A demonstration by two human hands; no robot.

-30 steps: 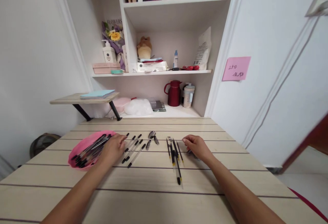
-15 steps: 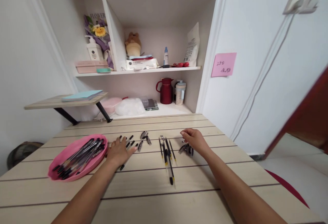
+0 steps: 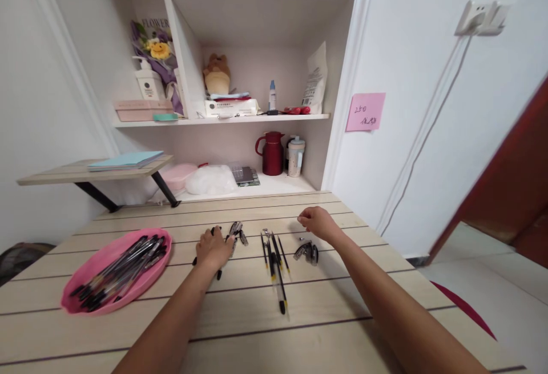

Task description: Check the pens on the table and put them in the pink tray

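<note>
My left hand (image 3: pixel 214 249) lies palm down over several black pen parts, fingers spread; their ends poke out around it and the rest is hidden. Just right of its fingertips is a small group of dark, clear-edged clip-like pieces (image 3: pixel 236 229). My right hand (image 3: pixel 320 223) hovers above the table with thumb and fingertips together; whether anything tiny is between them I cannot make out. Below it sits a pile of similar dark pieces (image 3: pixel 307 253). Between my hands lie several thin pen refills (image 3: pixel 274 248) and a clear pen barrel with a black end (image 3: pixel 279 291).
A pink oval basket (image 3: pixel 160 260) full of pens stands at the left of the wooden table (image 3: pixel 240 334). Behind it is a small raised shelf (image 3: pixel 55 173) on black legs. Shelves at the back hold a red jug (image 3: pixel 273 154) and a cup (image 3: pixel 295 157).
My left hand has moved right across the pen parts, away from the basket and closer to the clip-like pieces. My right hand has lifted slightly away from its pile. The view has shifted a little.
</note>
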